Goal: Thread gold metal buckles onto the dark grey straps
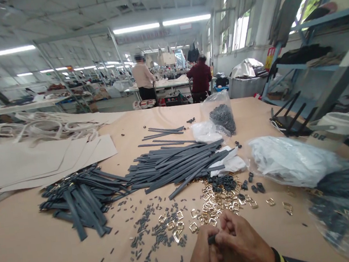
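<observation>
Near the front edge of the view, my left hand (204, 253) is closed, with a short dark grey piece (211, 239) pinched at its fingertips. The piece looks like a strap end or loop; most of it is hidden by fingers. My right hand (242, 241) meets the left one, its thumb and fingers closed on the same piece. Just beyond my hands lies a heap of gold buckles (212, 204). Dark strap loops (223, 183) are piled behind the buckles. Many small dark cut bits (160, 229) are scattered to the left.
Long dark straps (178, 164) spread across the middle of the table (50, 254). A bundle of buckled straps (84, 196) and beige panels (39, 159) lie left. Plastic bags (291, 159) sit right, near a router (292, 115). Two people (143, 77) stand at a far table.
</observation>
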